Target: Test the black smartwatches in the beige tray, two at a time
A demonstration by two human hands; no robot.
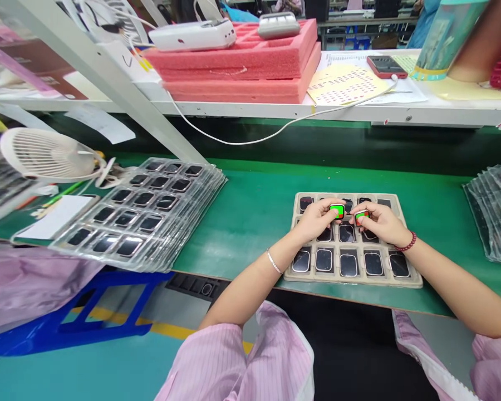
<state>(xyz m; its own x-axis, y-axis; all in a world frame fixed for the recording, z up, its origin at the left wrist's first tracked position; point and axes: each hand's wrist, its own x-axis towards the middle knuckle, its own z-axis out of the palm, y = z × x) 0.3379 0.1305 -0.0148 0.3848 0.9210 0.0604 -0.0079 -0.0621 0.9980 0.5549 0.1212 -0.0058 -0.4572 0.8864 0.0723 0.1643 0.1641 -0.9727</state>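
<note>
My left hand pinches a smartwatch whose lit screen shows green with a little red. In my right hand is a second smartwatch, its screen lit green and red. Both are held close together, screens up, above a beige tray. That tray has rows of compartments holding dark-screened smartwatches, such as the watch in the front row. My hands and the held watches hide part of the back and middle rows.
A stack of clear plastic trays with watches stands at left, beside a white fan. Another clear tray stack is at far right. Red foam blocks lie on the white shelf, with a white cable hanging below.
</note>
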